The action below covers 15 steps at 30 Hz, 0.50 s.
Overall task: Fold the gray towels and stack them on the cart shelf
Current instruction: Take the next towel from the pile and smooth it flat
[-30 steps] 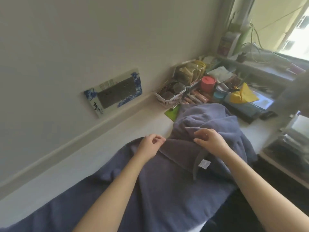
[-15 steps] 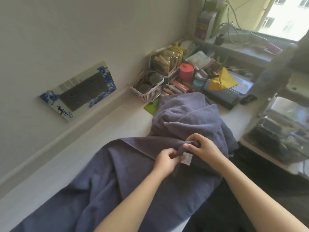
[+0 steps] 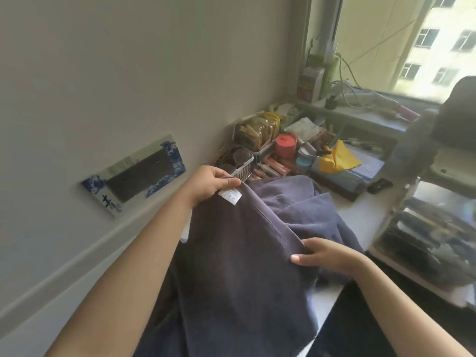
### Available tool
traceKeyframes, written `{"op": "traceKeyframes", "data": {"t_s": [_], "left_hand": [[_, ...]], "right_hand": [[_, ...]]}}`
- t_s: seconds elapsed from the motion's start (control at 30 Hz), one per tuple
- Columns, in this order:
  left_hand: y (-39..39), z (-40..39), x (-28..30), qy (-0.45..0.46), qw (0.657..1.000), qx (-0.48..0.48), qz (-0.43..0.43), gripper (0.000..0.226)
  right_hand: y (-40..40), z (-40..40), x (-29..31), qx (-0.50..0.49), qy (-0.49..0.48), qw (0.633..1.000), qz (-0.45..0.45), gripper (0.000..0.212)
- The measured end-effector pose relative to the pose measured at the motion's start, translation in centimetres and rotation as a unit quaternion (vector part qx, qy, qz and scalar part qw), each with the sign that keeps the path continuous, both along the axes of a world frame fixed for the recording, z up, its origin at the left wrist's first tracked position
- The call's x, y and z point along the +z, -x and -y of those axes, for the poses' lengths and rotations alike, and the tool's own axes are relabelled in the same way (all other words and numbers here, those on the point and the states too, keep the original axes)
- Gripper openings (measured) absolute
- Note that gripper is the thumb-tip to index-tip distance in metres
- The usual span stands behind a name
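Hands pinch one towel (image 3: 239, 253) edge: left hand (image 3: 210, 185) raised at the corner, right hand (image 3: 325, 255) lower.

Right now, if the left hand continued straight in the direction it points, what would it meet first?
Probably the white basket just beyond the left hand, which pinches the towel corner near its tag. Depth is unclear from one view.

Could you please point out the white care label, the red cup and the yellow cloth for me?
white care label (image 3: 230, 195), head view, middle of the tag.
red cup (image 3: 286, 146), head view, its side wall.
yellow cloth (image 3: 336, 161), head view, centre of the fabric.
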<state>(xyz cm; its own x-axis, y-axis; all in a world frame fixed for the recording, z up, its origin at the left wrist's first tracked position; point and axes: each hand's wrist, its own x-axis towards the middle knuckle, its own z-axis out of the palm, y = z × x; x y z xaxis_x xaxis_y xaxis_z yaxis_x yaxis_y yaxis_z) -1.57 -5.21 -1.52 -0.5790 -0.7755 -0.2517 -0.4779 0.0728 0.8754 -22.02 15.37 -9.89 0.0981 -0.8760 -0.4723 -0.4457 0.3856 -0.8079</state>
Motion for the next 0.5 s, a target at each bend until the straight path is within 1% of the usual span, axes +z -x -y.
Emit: {"op": "traceKeyframes", "data": {"t_s": [0.1,0.17,0.23,0.27,0.33,0.4,0.43,0.47,0.5], "left_hand": [[0.4,2.2,2.0,0.004,1.0,-0.017,0.02,0.012],[1.3,3.6,3.6,0.03,0.998,-0.035,0.045,0.013],[2.9,5.1,5.2,0.085,0.993,-0.037,0.071,0.009],[4.3,5.8,6.2,0.123,0.989,-0.032,0.082,0.01],[7.9,6.7,7.9,0.217,0.969,-0.008,0.114,0.021],[11.6,6.8,9.2,0.303,0.943,0.042,0.132,0.03],[13.2,6.7,9.6,0.323,0.935,0.069,0.127,0.031],[14.5,6.5,10.0,0.326,0.934,0.093,0.109,0.032],[15.9,6.4,10.3,0.306,0.943,0.11,0.069,0.031]], "right_hand": [[2.3,-0.5,2.5,-0.013,-0.013,1.0,-0.005,0.025],[4.3,-0.5,4.5,-0.067,0.008,0.998,0.013,0.021],[5.9,-0.1,6.9,-0.161,0.067,0.983,0.049,0.026],[6.8,0.1,8.2,-0.224,0.107,0.967,0.065,0.025],[8.4,0.5,10.9,-0.335,0.183,0.919,0.096,0.023],[9.8,1.3,13.0,-0.409,0.252,0.871,0.105,0.025],[10.3,1.8,13.9,-0.436,0.284,0.85,0.09,0.025],[10.7,2.3,14.4,-0.461,0.314,0.827,0.071,0.024],[11.2,2.6,14.8,-0.49,0.341,0.8,0.062,0.023]]}}
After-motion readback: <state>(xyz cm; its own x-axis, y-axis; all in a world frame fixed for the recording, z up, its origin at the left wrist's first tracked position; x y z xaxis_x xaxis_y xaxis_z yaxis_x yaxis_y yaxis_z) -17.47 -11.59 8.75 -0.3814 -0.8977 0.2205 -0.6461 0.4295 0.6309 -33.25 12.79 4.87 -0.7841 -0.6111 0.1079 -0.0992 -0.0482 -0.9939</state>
